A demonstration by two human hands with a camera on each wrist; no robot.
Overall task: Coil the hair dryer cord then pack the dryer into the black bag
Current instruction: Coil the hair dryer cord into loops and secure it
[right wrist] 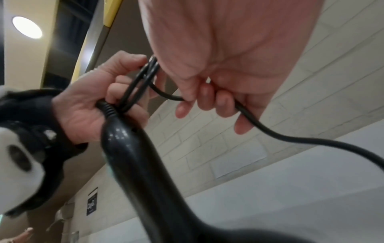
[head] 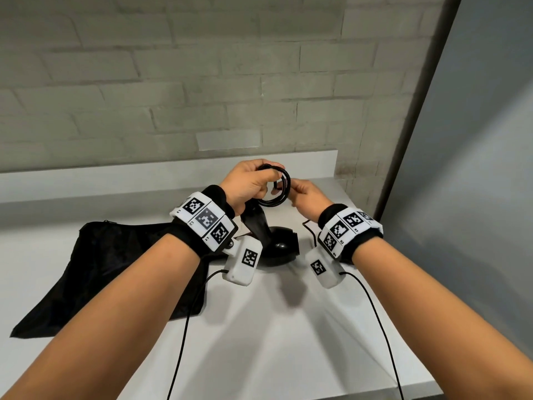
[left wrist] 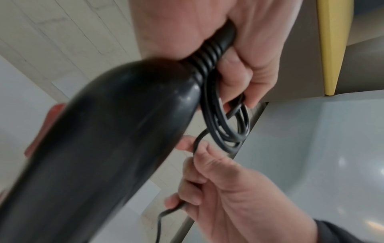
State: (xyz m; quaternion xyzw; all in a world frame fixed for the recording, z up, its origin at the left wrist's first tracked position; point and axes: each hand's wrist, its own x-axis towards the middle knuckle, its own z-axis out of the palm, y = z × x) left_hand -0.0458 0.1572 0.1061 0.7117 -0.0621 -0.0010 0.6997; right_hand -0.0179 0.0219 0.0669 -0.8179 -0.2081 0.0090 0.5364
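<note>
A glossy black hair dryer (head: 278,243) hangs by its handle end above the white counter, head downward. My left hand (head: 251,183) grips the ribbed cord collar (left wrist: 209,57) together with several coiled loops of black cord (head: 277,187). My right hand (head: 305,193) sits just right of the coil and pinches the loose cord (right wrist: 245,110) running through its curled fingers. In the left wrist view the coil (left wrist: 228,125) hangs below my fingers beside the dryer handle (left wrist: 116,139). The black bag (head: 115,264) lies flat on the counter to the left, partly under my left forearm.
A white counter (head: 288,327) with a low backsplash runs along a pale brick wall (head: 202,82). A grey panel (head: 476,168) closes the right side. Thin sensor cables (head: 184,327) trail from both wrist units toward the near edge.
</note>
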